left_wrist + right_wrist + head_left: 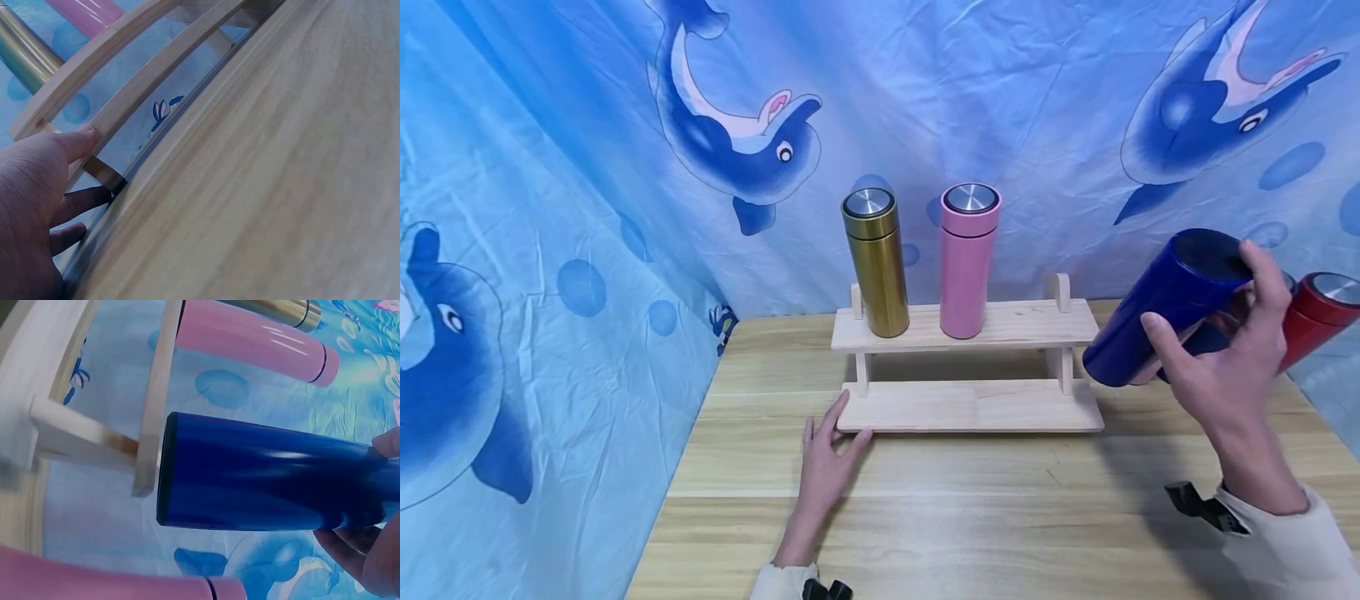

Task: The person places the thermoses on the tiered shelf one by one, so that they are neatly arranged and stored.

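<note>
My right hand (1232, 375) grips a dark blue thermos (1157, 308) near its top end. The thermos leans, its lower end toward the right end of a two-tier wooden rack (970, 407); in the right wrist view that end is close beside the upper shelf (150, 425). My left hand (827, 471) holds the left end of the lower shelf, thumb at the front corner and index finger at the side. On the upper shelf stand a gold thermos (880, 267) and a pink thermos (968, 275), both upright.
A red thermos (1311, 325) stands to the right, partly behind my right hand. Another pink thermos (112, 578) shows low in the right wrist view. The wooden table (955, 517) is backed by a blue dolphin-print curtain (880, 83).
</note>
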